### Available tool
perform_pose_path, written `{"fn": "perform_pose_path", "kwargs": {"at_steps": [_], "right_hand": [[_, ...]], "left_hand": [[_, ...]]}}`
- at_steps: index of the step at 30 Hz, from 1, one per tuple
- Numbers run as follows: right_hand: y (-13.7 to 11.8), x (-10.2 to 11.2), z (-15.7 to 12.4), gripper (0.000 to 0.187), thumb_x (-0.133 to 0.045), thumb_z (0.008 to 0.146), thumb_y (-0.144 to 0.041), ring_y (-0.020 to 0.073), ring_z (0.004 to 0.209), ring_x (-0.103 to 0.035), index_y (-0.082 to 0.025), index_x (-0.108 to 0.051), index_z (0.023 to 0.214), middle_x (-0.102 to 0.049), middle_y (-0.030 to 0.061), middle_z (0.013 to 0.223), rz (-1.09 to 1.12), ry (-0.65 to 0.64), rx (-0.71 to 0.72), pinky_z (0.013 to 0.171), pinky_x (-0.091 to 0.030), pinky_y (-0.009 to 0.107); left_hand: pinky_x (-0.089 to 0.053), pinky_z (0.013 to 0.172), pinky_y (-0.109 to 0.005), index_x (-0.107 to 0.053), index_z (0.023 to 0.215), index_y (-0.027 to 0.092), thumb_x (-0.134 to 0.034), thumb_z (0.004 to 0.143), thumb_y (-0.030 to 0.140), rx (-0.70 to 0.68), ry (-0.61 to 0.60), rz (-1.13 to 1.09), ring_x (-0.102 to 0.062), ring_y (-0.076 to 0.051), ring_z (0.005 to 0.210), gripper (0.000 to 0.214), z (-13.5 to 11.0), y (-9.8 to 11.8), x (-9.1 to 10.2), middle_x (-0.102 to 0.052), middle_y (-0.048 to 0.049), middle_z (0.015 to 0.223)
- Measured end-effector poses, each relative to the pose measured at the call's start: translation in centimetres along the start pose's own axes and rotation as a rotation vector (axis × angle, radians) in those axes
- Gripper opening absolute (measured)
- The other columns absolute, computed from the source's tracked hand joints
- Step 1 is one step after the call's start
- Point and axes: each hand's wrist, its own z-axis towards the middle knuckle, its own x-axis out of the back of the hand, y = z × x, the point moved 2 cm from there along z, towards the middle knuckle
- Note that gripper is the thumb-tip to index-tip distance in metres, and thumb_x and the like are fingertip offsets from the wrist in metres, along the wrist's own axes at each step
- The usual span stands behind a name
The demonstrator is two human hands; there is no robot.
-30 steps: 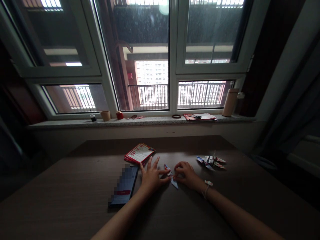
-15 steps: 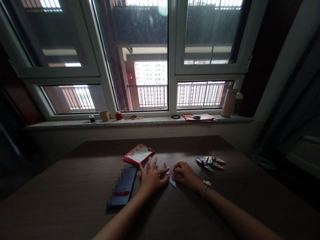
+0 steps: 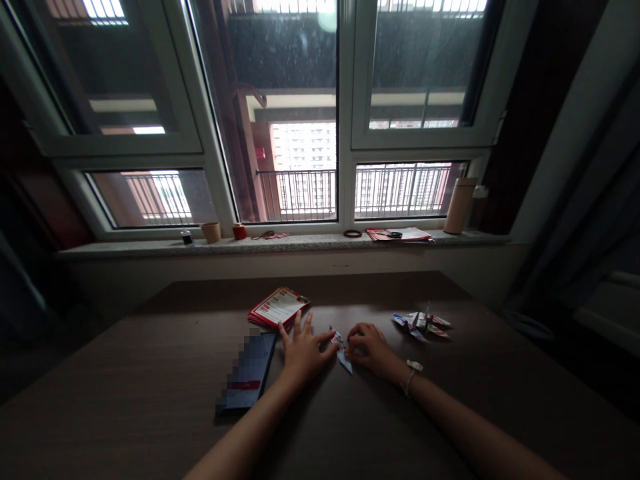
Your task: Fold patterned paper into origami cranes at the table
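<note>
A small piece of folded paper (image 3: 345,361), whitish blue with printed red and dark spots, lies on the table between my two hands. My left hand (image 3: 304,350) has its thumb and index finger closed on the paper's left side, while its other fingers spread out over the tabletop. From the right, my right hand (image 3: 373,350) pinches the paper with curled fingers; their tips are partly hidden. Beyond it stand several folded paper figures (image 3: 423,325) in a cluster. A small paper scrap (image 3: 415,365) lies just beside my right wrist.
A stack of red-edged printed cards (image 3: 279,307) lies behind my left hand. A dark flat case (image 3: 247,377), partly pixelated, is left of my forearm. Along the windowsill (image 3: 310,244) stand a paper cup (image 3: 211,232), a red jar (image 3: 239,231), scissors (image 3: 395,235) on papers and a bottle (image 3: 460,205).
My left thumb and index finger have shifted slightly left, showing more of the folded paper. My right hand stays nearly in place. The whole view has moved a little.
</note>
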Motion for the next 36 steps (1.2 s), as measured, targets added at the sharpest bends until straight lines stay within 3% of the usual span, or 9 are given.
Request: {"fn": "perform_pose_path", "kwargs": {"at_steps": [9,36], "right_hand": [[0.11,-0.02,0.05,0.009,-0.071,0.079,-0.035,0.0225,0.111,-0.050,-0.026,-0.070,0.081,-0.060,0.0023,0.108,-0.001,-0.002,0.004,0.106,-0.027,0.042],[0.37,-0.27,0.12,0.010,-0.071,0.079,-0.036,0.0215,0.111,-0.050,-0.026,-0.070,0.081,-0.060,0.0017,0.107,-0.011,0.003,0.010,0.106,-0.027,0.040]], "left_hand": [[0.002,0.106,-0.074,-0.062,0.117,0.052,-0.046,0.082,0.069,0.006,-0.009,0.023,-0.012,-0.038,0.146,0.041,0.03,0.05,0.01,-0.039,-0.0011,0.152],[0.004,0.108,-0.071,-0.056,0.125,0.051,-0.045,0.081,0.070,0.014,-0.023,0.036,-0.010,-0.038,0.146,0.049,0.47,-0.02,-0.17,-0.033,-0.0005,0.156]]}}
